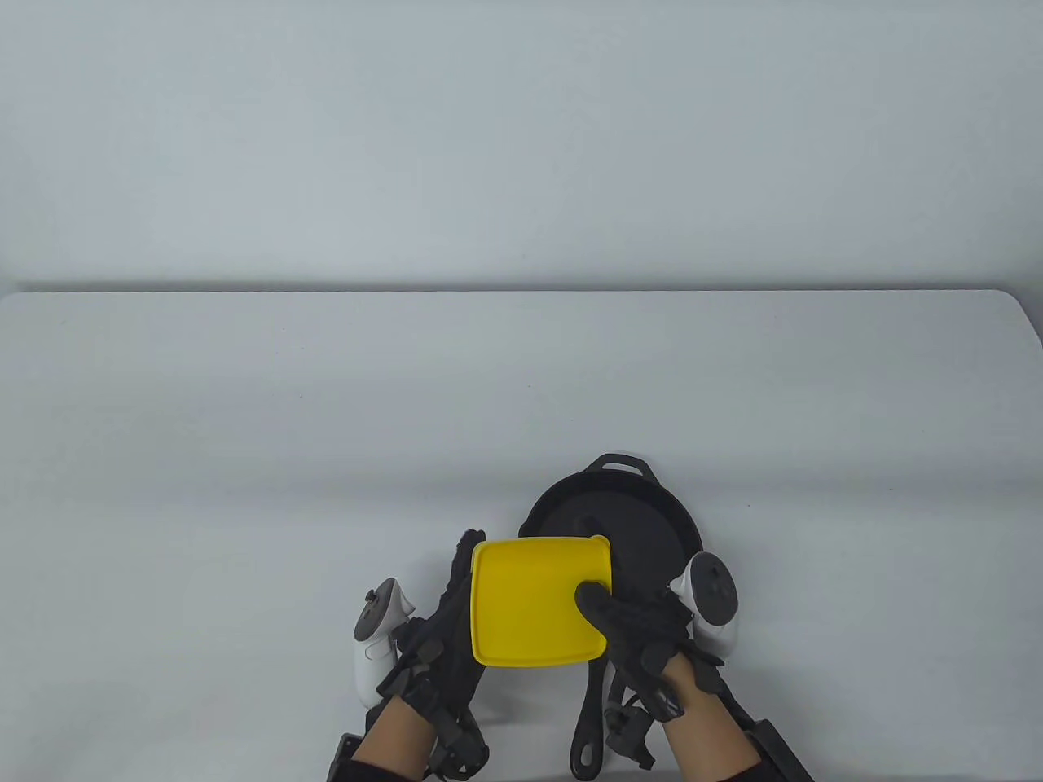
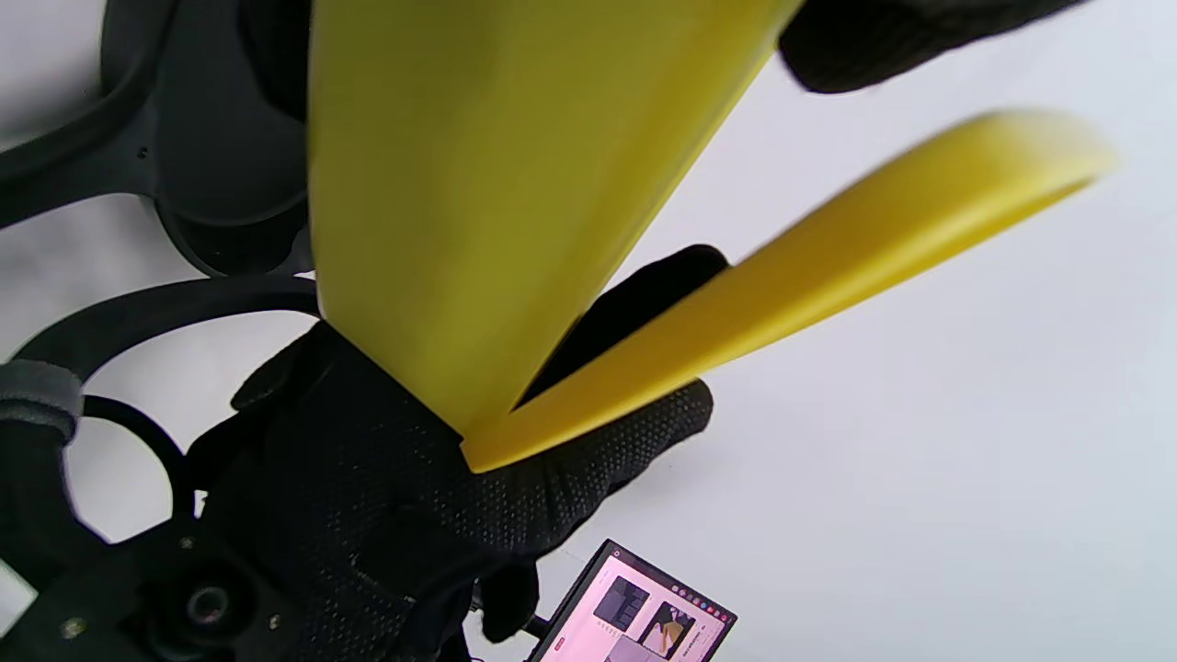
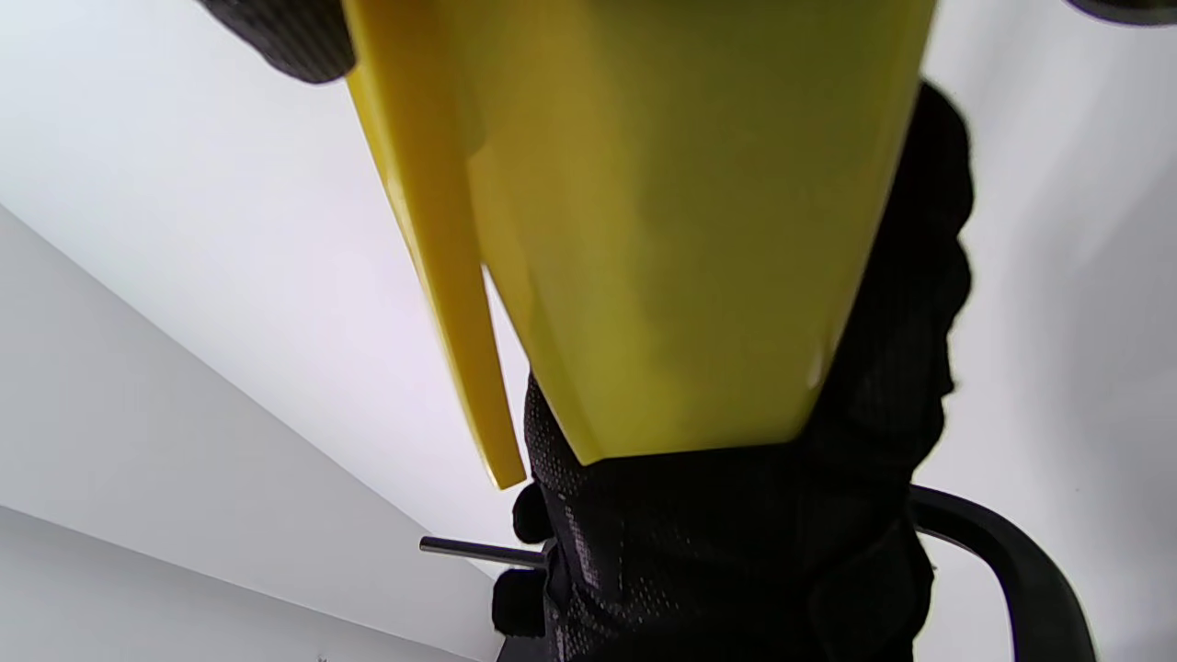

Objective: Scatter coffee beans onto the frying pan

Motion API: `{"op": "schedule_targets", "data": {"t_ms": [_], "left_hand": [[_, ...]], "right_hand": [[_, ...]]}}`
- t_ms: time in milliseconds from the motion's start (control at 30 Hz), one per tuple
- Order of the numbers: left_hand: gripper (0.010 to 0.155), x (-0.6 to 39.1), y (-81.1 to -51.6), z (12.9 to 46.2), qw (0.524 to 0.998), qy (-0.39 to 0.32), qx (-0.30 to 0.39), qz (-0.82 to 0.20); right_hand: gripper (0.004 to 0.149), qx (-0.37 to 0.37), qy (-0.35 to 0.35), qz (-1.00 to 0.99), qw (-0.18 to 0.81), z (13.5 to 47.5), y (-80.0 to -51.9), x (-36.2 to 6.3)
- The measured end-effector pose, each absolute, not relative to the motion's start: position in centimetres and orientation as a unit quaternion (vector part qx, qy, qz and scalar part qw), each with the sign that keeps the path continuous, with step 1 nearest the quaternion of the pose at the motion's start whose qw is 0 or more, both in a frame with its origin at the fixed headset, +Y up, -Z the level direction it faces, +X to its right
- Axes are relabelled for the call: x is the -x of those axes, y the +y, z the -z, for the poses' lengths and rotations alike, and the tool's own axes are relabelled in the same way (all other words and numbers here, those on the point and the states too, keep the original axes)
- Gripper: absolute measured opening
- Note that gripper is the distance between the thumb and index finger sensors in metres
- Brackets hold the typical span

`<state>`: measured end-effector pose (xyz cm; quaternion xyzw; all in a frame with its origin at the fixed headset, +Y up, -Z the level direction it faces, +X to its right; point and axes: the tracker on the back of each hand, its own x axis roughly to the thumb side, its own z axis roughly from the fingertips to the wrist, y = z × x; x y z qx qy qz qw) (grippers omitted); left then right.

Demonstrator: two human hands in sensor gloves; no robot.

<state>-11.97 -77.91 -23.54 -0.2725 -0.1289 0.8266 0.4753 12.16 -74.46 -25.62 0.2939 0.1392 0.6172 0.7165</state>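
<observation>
A black cast-iron frying pan sits on the white table near the front, its long handle pointing toward me. Both hands hold a yellow square container above the pan's left edge. Its yellow lid faces up. My left hand grips the container's left side. My right hand pinches the lid's right corner, thumb on top. In the left wrist view the lid stands lifted apart from the container body on one side. The right wrist view shows the same gap between lid and body. No coffee beans are visible.
The white table runs back to its far edge against a pale wall. A small lit screen shows at the bottom of the left wrist view.
</observation>
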Motion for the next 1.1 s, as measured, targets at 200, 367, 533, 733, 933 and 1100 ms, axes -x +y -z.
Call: {"op": "schedule_targets", "data": {"t_ms": [200, 367, 533, 733, 933, 1100], "left_hand": [[0.080, 12.6, -78.0, 23.3, 0.510, -0.067, 0.234, -0.825], [0.079, 14.1, -78.3, 23.5, 0.532, -0.032, 0.194, -0.823], [0.079, 14.4, -78.5, 23.6, 0.534, -0.001, 0.181, -0.826], [0.080, 13.8, -78.4, 23.6, 0.536, -0.005, 0.191, -0.822], [0.080, 13.2, -78.4, 23.5, 0.533, -0.015, 0.201, -0.822], [0.080, 13.1, -78.5, 23.5, 0.536, -0.010, 0.205, -0.819]], "right_hand": [[0.051, -0.247, 0.053, -0.601, 0.759, 26.6, -72.2, -15.5], [0.056, -0.134, -0.094, -0.692, 0.703, 28.5, -68.0, -22.7], [0.057, 0.053, -0.130, -0.855, 0.499, 29.3, -66.3, -30.3], [0.062, 0.228, 0.034, -0.862, 0.451, 28.2, -72.3, -36.8], [0.063, 0.296, 0.059, -0.827, 0.474, 26.8, -76.9, -39.0], [0.069, 0.320, 0.073, -0.893, 0.308, 26.8, -77.1, -39.0]]}}
